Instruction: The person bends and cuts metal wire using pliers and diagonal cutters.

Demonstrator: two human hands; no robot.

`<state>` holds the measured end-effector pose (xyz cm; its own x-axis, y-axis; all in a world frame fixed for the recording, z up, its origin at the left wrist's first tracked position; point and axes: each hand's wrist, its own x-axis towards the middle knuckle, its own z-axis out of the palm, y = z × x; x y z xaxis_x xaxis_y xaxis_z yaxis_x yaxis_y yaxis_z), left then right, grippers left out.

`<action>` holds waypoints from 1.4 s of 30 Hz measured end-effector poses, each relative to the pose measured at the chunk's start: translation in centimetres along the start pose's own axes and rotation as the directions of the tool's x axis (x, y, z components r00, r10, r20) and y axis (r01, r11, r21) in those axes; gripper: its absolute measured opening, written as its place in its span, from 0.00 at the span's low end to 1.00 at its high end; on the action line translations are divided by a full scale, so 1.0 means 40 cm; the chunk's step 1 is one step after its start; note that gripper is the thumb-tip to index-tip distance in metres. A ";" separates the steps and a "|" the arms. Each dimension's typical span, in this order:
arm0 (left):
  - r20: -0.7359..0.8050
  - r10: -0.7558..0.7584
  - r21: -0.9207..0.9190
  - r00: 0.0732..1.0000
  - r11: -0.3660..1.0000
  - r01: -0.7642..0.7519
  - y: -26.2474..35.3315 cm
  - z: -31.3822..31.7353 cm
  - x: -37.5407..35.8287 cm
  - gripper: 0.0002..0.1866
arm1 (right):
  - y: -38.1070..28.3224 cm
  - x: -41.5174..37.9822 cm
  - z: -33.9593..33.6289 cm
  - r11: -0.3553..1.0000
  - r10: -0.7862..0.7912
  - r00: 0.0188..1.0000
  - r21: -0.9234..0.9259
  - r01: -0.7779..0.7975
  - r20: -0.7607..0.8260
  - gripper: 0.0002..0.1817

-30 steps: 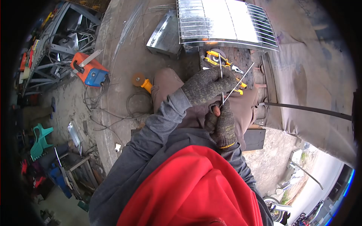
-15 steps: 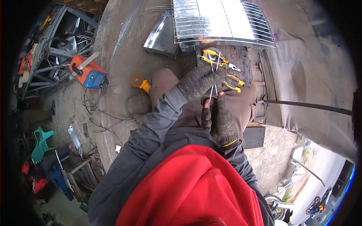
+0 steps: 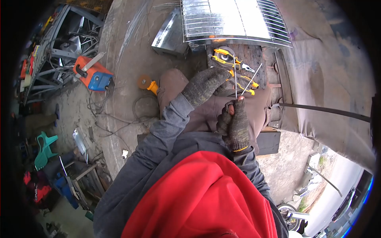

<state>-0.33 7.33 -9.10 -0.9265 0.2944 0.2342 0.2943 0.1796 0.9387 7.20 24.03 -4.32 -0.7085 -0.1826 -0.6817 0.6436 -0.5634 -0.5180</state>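
My left hand point(image 3: 204, 85), in a dark knitted glove, is closed beside the yellow-handled tools; a small orange-yellow bit shows at its fingertips, too small to name. Two thin metal rods point(image 3: 236, 79) rise from my right hand point(image 3: 236, 125), gloved with bare fingertips and closed round their lower ends. The rods spread apart in a V. Behind them, pliers with yellow handles point(image 3: 226, 61) lie on a dark wooden block point(image 3: 254, 57) beside a round disc. A second pair of yellow handles point(image 3: 246, 90) lies nearer my lap.
A wire rack point(image 3: 194, 23) with a shiny metal sheet point(image 3: 230, 18) stands at the top. Left are a metal box point(image 3: 168, 39), an angle grinder point(image 3: 149, 85), an orange-and-blue machine point(image 3: 93, 74) and cables. A green stool point(image 3: 45, 150) is at far left.
My left hand has come away from the rods, a little left and down. The rods now spread into a V in my right hand, their tops tilted further right.
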 end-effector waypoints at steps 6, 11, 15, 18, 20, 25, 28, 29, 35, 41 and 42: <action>0.106 -0.027 -0.088 0.994 0.995 0.036 0.057 -0.002 -0.005 0.18 | -0.014 0.006 -0.023 0.982 0.175 0.925 0.002 -0.187 0.337 0.35; 0.149 0.169 0.340 0.974 0.916 -0.211 0.029 -0.011 -0.020 0.22 | -0.011 -0.001 -0.006 0.978 0.208 0.945 -0.038 -0.205 0.254 0.41; 0.086 0.088 0.301 0.992 0.947 -0.110 0.018 -0.018 -0.023 0.21 | 0.003 0.016 -0.032 0.973 0.227 0.940 -0.017 -0.230 0.254 0.40; 0.089 -0.053 0.143 0.995 0.989 0.040 0.051 -0.024 -0.011 0.21 | 0.017 0.030 -0.049 0.975 0.172 0.952 -0.184 -0.127 0.253 0.37; 0.131 -0.142 -0.001 0.981 0.990 0.143 0.057 -0.019 -0.001 0.21 | 0.020 0.025 -0.046 0.974 0.157 0.968 -0.193 -0.119 0.198 0.35; 0.146 -0.004 0.192 0.989 0.981 -0.024 0.093 -0.020 0.007 0.17 | 0.043 0.002 0.003 0.967 -0.122 0.980 -0.242 0.082 -0.157 0.33; 0.171 -0.068 0.096 0.983 0.994 0.053 0.083 -0.002 0.014 0.16 | 0.021 0.004 -0.007 0.989 0.144 0.976 -0.056 -0.137 0.164 0.31; 0.170 -0.069 0.096 0.983 0.994 0.053 0.078 0.003 0.014 0.16 | 0.023 0.004 -0.004 0.992 0.096 0.987 -0.093 -0.084 0.130 0.31; 0.199 -0.037 0.095 0.979 0.995 0.019 0.097 0.001 0.017 0.15 | 0.037 0.019 -0.025 0.993 0.008 0.998 -0.122 -0.001 0.060 0.32; 0.141 0.020 -0.151 0.990 0.989 0.002 0.036 0.024 -0.017 0.14 | 0.029 0.015 -0.025 0.989 0.084 0.956 0.093 -0.114 0.280 0.32; 0.164 0.018 -0.166 0.986 0.986 0.010 0.036 0.019 -0.023 0.14 | 0.021 0.014 -0.026 0.975 0.106 0.912 0.138 -0.173 0.396 0.32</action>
<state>1.12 8.02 -8.16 -0.8699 0.4480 0.2062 0.2423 0.0241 0.9699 7.65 24.28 -5.69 -0.6928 -0.5450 -0.4723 0.7103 -0.6288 -0.3164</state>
